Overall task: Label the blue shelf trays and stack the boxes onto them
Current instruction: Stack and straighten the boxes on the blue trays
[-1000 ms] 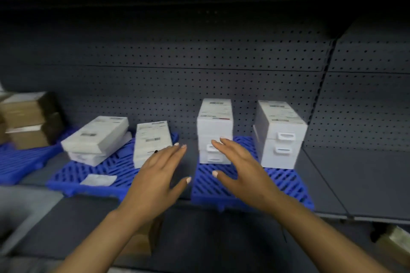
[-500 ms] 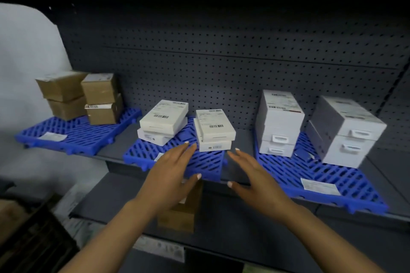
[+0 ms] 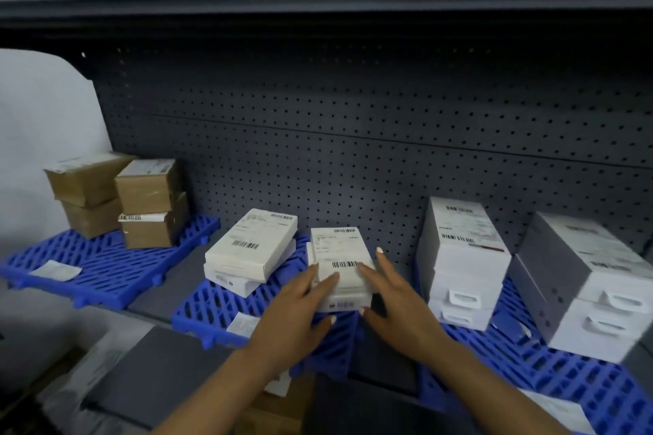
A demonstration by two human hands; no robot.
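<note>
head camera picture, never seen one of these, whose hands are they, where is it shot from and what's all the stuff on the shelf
There is no machine here. The camera sits on a person's head and looks forward and down, so the two arms reaching in are their own.

On the grey shelf lie three blue trays. The left tray carries brown cardboard boxes and a paper label. The middle tray has two short stacks of flat white boxes. The right tray holds taller white boxes.

Nothing is lifted. The left hand and right hand lie with straight fingers against the sides of the nearer flat white stack, as if squaring it up.
</note>
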